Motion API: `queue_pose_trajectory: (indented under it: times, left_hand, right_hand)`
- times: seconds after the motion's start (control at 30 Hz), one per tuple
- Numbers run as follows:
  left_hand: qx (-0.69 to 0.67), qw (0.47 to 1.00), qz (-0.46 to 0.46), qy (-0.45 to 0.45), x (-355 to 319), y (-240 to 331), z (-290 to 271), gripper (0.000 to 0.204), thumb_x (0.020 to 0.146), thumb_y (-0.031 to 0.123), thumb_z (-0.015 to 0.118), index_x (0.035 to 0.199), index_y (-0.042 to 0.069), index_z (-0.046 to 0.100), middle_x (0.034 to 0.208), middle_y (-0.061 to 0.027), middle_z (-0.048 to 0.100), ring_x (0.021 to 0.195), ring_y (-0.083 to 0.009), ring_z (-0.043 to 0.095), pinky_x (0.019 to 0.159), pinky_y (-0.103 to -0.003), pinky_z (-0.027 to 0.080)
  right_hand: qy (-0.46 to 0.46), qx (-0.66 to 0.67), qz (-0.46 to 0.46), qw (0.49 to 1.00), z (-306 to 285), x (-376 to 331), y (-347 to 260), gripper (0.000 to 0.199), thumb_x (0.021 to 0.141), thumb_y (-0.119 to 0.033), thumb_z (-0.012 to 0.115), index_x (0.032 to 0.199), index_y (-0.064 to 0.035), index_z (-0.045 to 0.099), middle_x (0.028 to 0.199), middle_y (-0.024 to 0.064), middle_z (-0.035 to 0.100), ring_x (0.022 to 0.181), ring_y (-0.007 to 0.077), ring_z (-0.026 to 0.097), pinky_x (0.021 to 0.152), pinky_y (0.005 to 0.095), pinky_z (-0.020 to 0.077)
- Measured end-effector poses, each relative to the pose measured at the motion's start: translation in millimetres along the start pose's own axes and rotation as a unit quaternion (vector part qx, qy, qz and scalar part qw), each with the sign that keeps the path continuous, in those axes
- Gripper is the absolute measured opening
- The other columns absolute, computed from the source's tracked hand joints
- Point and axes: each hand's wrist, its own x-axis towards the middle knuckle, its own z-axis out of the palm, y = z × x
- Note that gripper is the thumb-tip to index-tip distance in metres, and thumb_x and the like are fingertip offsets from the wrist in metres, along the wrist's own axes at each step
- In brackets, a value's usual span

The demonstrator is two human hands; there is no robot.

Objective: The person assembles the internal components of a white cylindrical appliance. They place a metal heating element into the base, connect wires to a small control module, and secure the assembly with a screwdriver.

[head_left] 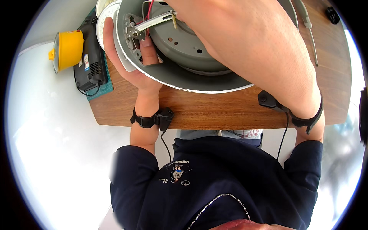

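Your left hand point(126, 57) grips the rim of the grey metal appliance shell point(199, 82); its fingers curl around the outer wall while the thumb presses inside, next to a small metal bracket point(135, 31) with red and white wires point(147, 9) rising from it; the shell sits tilted over the far part of the wooden desk point(214, 109), its open side turned toward you, with a round grey inner plate point(180, 46) showing within; your right hand point(214, 23) reaches in from above and covers much of the plate; whether its fingers are open or closed I cannot tell, since they run out of view at the top edge; black straps with cables wrap both wrists; to the left, a yellow pot point(68, 50) lies on its side beside a black device point(91, 57) on a green mat point(103, 89); a slim metal tool point(309, 27) lies on the desk's right side.
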Motion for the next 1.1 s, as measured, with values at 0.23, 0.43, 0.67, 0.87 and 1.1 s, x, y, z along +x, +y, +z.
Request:
queue_pose_trajectory:
  times: [0.23,0.43,0.67,0.87,1.1]
  left_hand:
    - [0.005,1.0,-0.001,-0.007,0,3,-1,0.068,0.102,0.02,0.063,0.157,-0.003,0.03,0.145,-0.0186,0.048,0.129,-0.0247,0.053,0.11,-0.038,0.043]
    - [0.006,1.0,-0.003,-0.017,1,5,-2,0.066,0.103,0.021,0.06,0.157,-0.003,0.03,0.146,-0.0183,0.048,0.13,-0.0249,0.052,0.111,-0.038,0.042]
    - [0.035,0.998,0.017,-0.042,4,7,-5,0.062,0.104,0.017,0.059,0.155,-0.004,0.032,0.146,-0.0169,0.048,0.132,-0.0224,0.051,0.11,-0.036,0.042]
    - [0.046,0.997,0.047,-0.034,3,-2,-5,0.059,0.104,0.015,0.059,0.154,-0.003,0.035,0.149,-0.0169,0.046,0.133,-0.0232,0.052,0.108,-0.035,0.048]
    - [-0.024,0.998,0.05,-0.043,4,-4,-3,0.055,0.105,0.007,0.054,0.155,-0.001,0.034,0.148,-0.0133,0.049,0.131,-0.0193,0.054,0.11,-0.035,0.044]
  right_hand:
    - [0.009,0.001,0.002,1.0,-4,0,2,0.044,0.09,-0.007,0.065,0.129,0.0061,0.049,0.085,0.0197,0.064,0.074,0.0369,0.068,0.067,0.0415,0.0575]
    - [0.01,-0.001,0.003,1.0,-7,0,0,0.045,0.089,-0.007,0.065,0.129,0.006,0.05,0.085,0.0195,0.064,0.074,0.0368,0.069,0.067,0.0413,0.0577]
    - [0.014,0.002,-0.006,1.0,-2,7,2,0.045,0.089,-0.006,0.065,0.129,0.0059,0.05,0.085,0.0194,0.063,0.075,0.0366,0.069,0.067,0.0411,0.058]
    - [0.063,-0.017,-0.037,0.997,1,8,6,0.041,0.088,-0.005,0.067,0.127,0.0027,0.057,0.09,0.0179,0.065,0.079,0.0353,0.069,0.07,0.0407,0.0577]
    - [0.041,-0.066,0.067,0.995,7,11,-12,0.052,0.086,-0.001,0.074,0.135,-0.0177,0.066,0.093,0.0078,0.067,0.072,0.0211,0.064,0.067,0.034,0.0534]
